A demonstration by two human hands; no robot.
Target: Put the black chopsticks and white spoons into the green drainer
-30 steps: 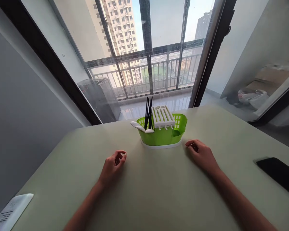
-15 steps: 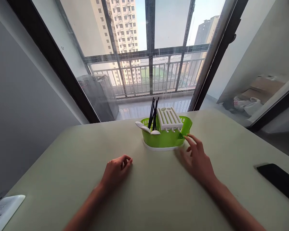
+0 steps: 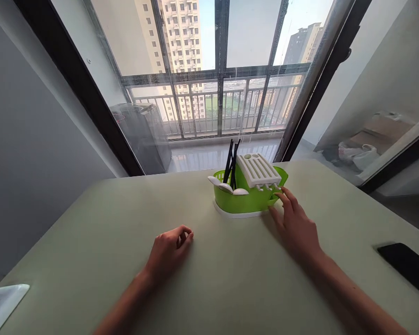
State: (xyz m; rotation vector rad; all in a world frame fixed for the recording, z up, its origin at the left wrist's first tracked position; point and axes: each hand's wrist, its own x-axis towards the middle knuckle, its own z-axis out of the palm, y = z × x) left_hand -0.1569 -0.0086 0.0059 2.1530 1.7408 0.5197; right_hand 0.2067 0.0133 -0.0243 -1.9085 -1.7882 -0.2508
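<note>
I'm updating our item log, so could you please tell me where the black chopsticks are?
In the head view, the black chopsticks stand in the left part of the green basket, just left of the white slotted rack.

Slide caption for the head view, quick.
Right hand at green caddy with black chopsticks and white spoons; left hand on table.

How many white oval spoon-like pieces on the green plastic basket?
3: left piece, middle piece, right piece, along the left front of the basket. More may be hidden.
</note>
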